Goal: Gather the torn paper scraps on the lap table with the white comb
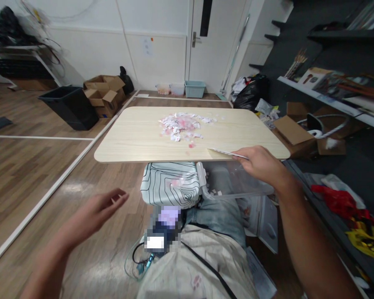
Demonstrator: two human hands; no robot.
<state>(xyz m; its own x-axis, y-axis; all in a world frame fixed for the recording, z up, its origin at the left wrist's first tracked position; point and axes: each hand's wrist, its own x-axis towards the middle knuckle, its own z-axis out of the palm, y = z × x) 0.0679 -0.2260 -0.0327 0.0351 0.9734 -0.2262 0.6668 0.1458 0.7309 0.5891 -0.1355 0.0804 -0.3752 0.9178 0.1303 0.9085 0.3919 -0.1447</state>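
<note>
One right hand (258,162) is clamped on one thin card (222,153) at the near side of one table (127,141). One left hand (101,209), fingers loosely bent, grips nothing. One heap of paper scraps (180,123), too many to count, lies mid-table.

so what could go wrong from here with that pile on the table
The loose scraps might scatter over the table if bumped. The pink bit toward the near edge could slip off, perhaps missing the clear bin. The thin flat piece in the right hand may bend if pressed hard.
</note>
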